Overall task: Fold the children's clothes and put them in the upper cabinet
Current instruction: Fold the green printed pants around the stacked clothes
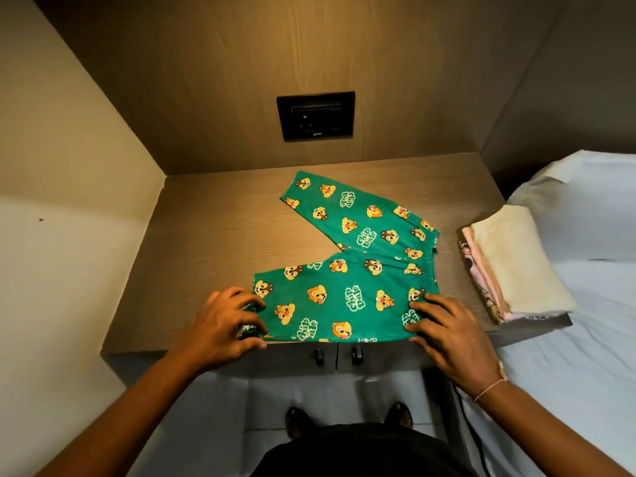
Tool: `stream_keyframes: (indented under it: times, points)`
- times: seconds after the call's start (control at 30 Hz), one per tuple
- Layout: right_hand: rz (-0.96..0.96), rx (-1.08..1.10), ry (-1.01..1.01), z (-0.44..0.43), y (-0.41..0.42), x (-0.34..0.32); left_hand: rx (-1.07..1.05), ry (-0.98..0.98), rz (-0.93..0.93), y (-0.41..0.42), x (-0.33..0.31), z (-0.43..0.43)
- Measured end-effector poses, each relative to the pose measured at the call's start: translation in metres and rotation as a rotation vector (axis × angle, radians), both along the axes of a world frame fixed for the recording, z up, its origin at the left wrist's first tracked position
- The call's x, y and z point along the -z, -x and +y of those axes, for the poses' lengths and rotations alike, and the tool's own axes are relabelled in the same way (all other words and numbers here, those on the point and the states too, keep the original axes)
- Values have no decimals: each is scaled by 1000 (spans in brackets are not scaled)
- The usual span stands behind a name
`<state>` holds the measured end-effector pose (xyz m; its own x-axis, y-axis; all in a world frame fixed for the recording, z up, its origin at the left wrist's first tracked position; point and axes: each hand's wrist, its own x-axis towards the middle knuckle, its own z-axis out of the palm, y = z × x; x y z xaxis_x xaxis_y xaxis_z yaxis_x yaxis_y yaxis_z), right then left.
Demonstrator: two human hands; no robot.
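On counter (206, 242) — hands (223, 321) (451, 335) hold trousers (344, 297) (legs splayed)

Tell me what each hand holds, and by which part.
The left hand grips the green pants at the near leg's hem. The right hand is on their waistband corner; whether it pinches cannot be told.

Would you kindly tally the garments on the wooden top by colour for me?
Green printed trousers: 1
Cream folded garment: 1
Pink folded garment: 1, though hidden layers beneath are possible
Total: 3
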<state>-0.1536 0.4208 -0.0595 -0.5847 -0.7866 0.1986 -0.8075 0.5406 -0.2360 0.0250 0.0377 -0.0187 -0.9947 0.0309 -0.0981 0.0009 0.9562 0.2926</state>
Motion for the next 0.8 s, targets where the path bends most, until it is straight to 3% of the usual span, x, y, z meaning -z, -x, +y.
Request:
stream_keyframes:
  times: [0.13,0.23,0.37,0.53,0.63,0.8]
  points:
    - [-22,19,28,-2,-6,-9,14,5,40,-6,-3,8]
    - [-111,-13,40,-2,-10,-20,-68,-130,48,-7,-8,7]
    - [-440,11,152,5,-13,-36,-238,-448,89,7,-22,-1]
    - [-702,192,272,-1,-2,-53,-247,-496,241,68,-56,-9]
    - [-626,373,278,-8,20,-60,-318,-509,268,125,-67,-16]
    - [-470,583,122,-30,63,-63,-414,-481,163,220,-72,-15]
